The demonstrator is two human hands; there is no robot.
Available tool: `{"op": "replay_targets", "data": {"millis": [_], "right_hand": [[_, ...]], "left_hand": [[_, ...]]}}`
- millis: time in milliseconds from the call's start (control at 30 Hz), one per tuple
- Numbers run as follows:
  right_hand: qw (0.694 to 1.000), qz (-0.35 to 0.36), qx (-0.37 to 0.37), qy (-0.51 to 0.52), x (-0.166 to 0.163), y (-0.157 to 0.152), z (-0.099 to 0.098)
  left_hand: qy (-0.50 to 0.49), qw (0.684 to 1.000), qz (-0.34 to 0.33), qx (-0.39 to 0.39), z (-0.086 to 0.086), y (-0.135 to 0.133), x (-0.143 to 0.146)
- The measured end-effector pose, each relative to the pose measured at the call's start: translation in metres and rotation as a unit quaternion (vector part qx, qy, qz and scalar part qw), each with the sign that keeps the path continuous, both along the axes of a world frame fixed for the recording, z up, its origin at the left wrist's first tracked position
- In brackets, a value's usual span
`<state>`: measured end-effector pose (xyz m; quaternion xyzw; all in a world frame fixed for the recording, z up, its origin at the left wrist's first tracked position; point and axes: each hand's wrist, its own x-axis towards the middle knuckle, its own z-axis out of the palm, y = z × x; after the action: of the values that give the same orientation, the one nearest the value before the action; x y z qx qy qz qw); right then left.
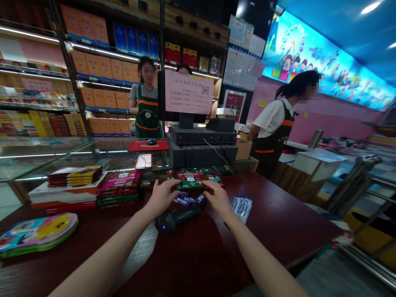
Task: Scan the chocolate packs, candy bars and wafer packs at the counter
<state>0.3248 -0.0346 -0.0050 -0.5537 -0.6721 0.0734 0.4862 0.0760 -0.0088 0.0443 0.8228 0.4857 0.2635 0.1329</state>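
Observation:
My left hand (164, 194) reaches over the dark red table with its fingers stretched out. Its fingertips are at the left edge of a red and green snack packet (190, 180). On the packet's right side, my right hand (217, 198) has its fingers extended, tips at the edge between it and another red packet (213, 178). Whether the fingertips press on it I cannot tell. Between my hands lie several small purple-wrapped sticks (182, 201). Nearer to me is a black barcode scanner (179, 218) with a blue light. Blue and white sachets (241, 207) lie right of my right hand.
At left are a stack of pink and red packets (120, 183), a white box (68, 192) with snack packs, and colourful rounded booklets (40, 233). A cash register (202, 142) stands behind on the glass counter (102, 150). Two aproned people (149, 111) (275, 123) stand beyond.

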Motion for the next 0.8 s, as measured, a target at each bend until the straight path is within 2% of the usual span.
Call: {"op": "replay_targets", "data": {"millis": [200, 433, 633, 800], "right_hand": [[0.999, 0.036, 0.025, -0.013, -0.033, 0.007, 0.001], [0.991, 0.073, 0.108, -0.026, -0.063, 0.013, -0.002], [0.978, 0.086, 0.184, -0.056, -0.068, 0.012, -0.007], [0.973, 0.094, 0.199, -0.074, -0.066, 0.009, -0.006]], "left_hand": [[-0.033, 0.999, 0.028, 0.023, -0.008, -0.005, -0.035], [-0.071, 0.992, 0.078, 0.071, -0.024, -0.010, -0.060], [-0.095, 0.980, 0.084, 0.152, -0.041, -0.015, -0.068], [-0.119, 0.966, 0.072, 0.219, -0.050, -0.012, -0.073]]}}
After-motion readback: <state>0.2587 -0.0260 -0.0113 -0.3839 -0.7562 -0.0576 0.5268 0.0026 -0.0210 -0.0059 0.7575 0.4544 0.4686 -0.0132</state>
